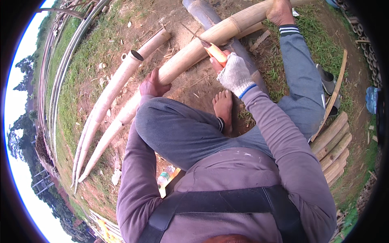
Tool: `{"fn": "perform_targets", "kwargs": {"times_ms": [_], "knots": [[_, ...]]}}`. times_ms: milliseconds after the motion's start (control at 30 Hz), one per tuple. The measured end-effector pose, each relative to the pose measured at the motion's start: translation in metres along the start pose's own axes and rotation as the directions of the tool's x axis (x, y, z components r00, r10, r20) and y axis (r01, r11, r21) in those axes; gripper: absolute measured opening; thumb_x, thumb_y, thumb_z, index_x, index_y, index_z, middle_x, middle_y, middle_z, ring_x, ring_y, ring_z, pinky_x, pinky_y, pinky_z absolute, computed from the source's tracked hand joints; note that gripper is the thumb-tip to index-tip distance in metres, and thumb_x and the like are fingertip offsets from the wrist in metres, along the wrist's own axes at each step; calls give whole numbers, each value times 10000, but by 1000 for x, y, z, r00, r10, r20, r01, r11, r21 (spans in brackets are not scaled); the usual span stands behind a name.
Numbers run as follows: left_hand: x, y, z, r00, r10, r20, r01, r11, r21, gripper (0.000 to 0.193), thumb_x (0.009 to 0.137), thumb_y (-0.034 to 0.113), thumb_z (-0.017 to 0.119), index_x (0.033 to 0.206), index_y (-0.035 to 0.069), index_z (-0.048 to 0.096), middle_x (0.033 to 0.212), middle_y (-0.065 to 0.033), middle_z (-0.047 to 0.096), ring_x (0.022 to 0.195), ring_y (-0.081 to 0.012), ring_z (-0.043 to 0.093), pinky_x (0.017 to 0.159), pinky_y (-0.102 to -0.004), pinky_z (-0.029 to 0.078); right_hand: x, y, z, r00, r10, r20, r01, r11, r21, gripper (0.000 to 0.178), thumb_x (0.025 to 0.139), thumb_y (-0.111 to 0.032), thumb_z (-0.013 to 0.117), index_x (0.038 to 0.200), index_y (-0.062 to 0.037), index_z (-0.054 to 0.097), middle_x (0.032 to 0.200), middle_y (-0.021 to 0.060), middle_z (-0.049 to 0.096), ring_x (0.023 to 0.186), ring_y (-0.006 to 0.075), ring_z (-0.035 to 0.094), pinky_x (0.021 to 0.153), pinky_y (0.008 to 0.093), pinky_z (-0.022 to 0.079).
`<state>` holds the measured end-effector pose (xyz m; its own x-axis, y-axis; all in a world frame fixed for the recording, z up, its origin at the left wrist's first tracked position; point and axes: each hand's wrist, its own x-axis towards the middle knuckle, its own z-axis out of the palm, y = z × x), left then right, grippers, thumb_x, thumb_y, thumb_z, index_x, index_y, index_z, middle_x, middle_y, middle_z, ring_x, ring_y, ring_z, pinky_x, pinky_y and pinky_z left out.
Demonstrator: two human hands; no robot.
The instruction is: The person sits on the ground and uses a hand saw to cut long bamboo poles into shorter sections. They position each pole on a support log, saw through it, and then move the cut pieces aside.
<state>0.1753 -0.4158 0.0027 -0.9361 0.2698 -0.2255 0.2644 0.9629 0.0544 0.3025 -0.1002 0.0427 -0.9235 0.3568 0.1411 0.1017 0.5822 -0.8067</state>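
A long pale bamboo pole (184, 60) runs slantwise from the lower left to the upper right. My bare left hand (154, 84) is wrapped round it at the left, beside my bent knee. In my right hand (237, 73), which wears a whitish knit glove with a blue cuff edge, is the orange handle of a handsaw (215, 53). Its thin blade reaches up and left across the pole; where its teeth meet the bamboo I cannot make out. My bare foot (280, 15) rests on the pole's right part. A greyish pole (204, 15) lies crosswise beneath.
Other bamboo poles (109, 91) lie on the left, one with a hollow cut end. Short bamboo pieces (334, 146) are stacked at the right, near sandals (326, 79) and a curved strip (338, 85). A clear bottle (165, 177) lies by my left side. Sawdust and chips dot the ground.
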Motion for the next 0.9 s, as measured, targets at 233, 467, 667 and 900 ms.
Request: {"fn": "perform_targets", "kwargs": {"times_ms": [233, 467, 667, 900], "knots": [[-11, -4, -1, 1000, -5, -4, 5, 1000, -26, 889, 704, 485, 924, 1459, 198, 554, 1296, -149, 708, 1189, -362, 720, 1014, -511, 576, -123, 4, -81, 997, -57, 55, 56, 998, 13, 238, 984, -187, 786, 1000, 5, 645, 735, 165, 608, 615, 353, 612, 595, 442, 484], [-9, -2, 4, 1000, -7, -8, 7, 1000, 14, 908, 713, 508, 909, 1482, 196, 538, 1304, -149, 698, 1193, -364, 710, 1015, -509, 571, -99, 31, -45, 999, 9, 48, -7, 1000, -29, 340, 963, -313, 812, 1025, -12, 667, 754, 258, 673, 720, 480, 689, 624, 517, 531], [-3, 5, -12, 999, -13, 37, 12, 1000, 28, 943, 709, 504, 910, 1504, 178, 523, 1355, -161, 692, 1246, -363, 700, 1048, -498, 569, -11, 9, 0, 1000, 26, -11, -25, 999, 39, 385, 987, -363, 779, 1036, 8, 692, 843, 288, 716, 842, 487, 736, 699, 509, 574], [-17, -9, 5, 1000, -21, -5, 21, 1000, -6, 903, 700, 493, 915, 1465, 184, 547, 1316, -164, 700, 1206, -375, 712, 1014, -510, 581, -178, 3, -121, 991, -95, 96, 90, 995, 51, 259, 940, -182, 826, 1051, 7, 687, 829, 179, 668, 676, 367, 686, 620, 450, 534]]}}
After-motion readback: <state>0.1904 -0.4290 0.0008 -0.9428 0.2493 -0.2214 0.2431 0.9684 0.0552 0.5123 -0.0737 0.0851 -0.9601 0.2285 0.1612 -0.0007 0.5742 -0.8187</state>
